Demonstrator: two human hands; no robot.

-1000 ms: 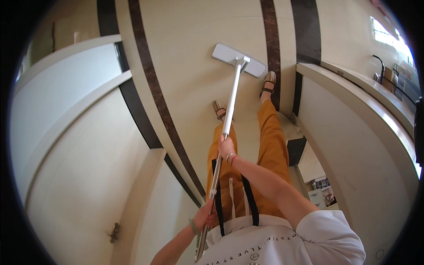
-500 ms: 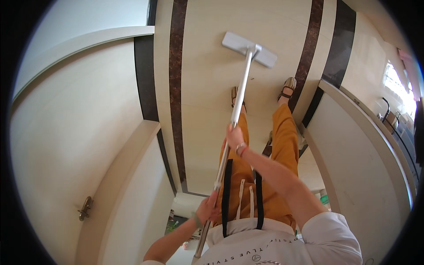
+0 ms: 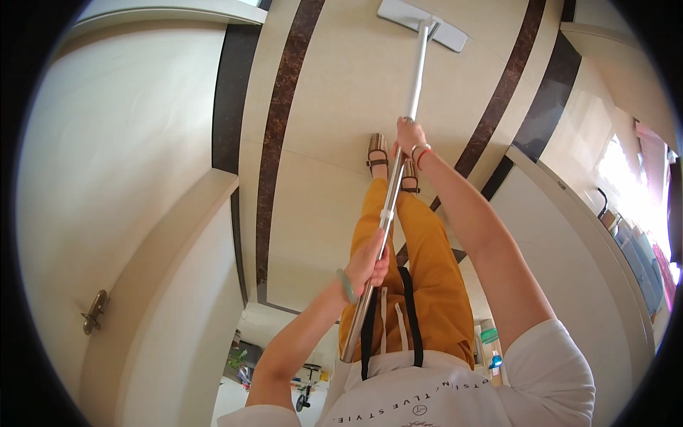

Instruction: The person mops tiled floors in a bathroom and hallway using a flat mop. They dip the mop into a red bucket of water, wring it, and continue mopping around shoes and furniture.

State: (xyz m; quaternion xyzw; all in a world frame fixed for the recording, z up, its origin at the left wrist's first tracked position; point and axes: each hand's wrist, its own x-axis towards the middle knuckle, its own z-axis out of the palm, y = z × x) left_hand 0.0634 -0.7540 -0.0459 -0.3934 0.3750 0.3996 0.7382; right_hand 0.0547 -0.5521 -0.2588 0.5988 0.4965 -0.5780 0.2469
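A flat mop (image 3: 415, 85) with a long silvery pole slants from my waist toward the far floor. Its pale grey rectangular head (image 3: 450, 34) lies on the tiles near the top of the view. My right hand (image 3: 410, 136) is closed around the pole at its middle, with the arm stretched forward. Lower down, close to my body, my left hand (image 3: 368, 260) wraps around the pole too, below a white collar on it. Both feet, in striped shoes (image 3: 378, 148), stand just left of the pole and behind it.
Beige floor tiles (image 3: 320, 192) carry dark brown marbled strips (image 3: 281, 107) on both sides. At the left is a pale door with a metal handle (image 3: 94, 312). A white door (image 3: 569, 242) stands at the right, with a bright window (image 3: 619, 167) beyond it.
The mop head and both hands have moved forward, up the view, and slightly right. My right arm is straighter, and my feet are now closer together.
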